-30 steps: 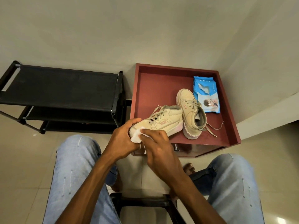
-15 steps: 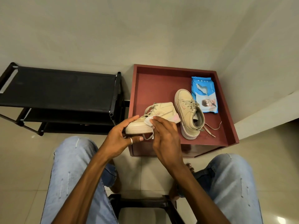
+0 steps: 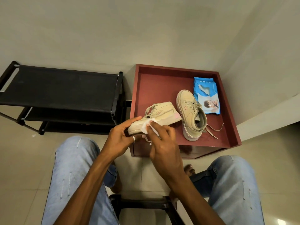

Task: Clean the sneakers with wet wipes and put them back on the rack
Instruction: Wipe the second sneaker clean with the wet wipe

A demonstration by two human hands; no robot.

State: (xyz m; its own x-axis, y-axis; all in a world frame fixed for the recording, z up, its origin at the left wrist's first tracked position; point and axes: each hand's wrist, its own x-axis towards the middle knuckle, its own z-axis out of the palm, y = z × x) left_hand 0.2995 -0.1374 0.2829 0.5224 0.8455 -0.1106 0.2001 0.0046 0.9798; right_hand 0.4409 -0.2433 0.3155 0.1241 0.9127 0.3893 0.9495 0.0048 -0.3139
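My left hand (image 3: 121, 138) grips the toe end of a beige sneaker (image 3: 164, 113), held on its side above the front left corner of the red-brown table (image 3: 155, 85). My right hand (image 3: 162, 142) pinches a white wet wipe (image 3: 146, 126) and presses it against the sneaker's side near the toe. The second beige sneaker (image 3: 190, 114) lies on the table to the right, with loose laces trailing. A blue pack of wet wipes (image 3: 207, 95) lies behind it near the table's right rim.
A black shoe rack (image 3: 60, 91) with bare shelves stands to the left of the table against the wall. My knees in light jeans frame the view, and a black stool (image 3: 142, 202) is under me. Tiled floor lies between.
The sneaker has been lifted and turned onto its side in my left hand. The wipe and my right hand have shifted along its side near the toe.
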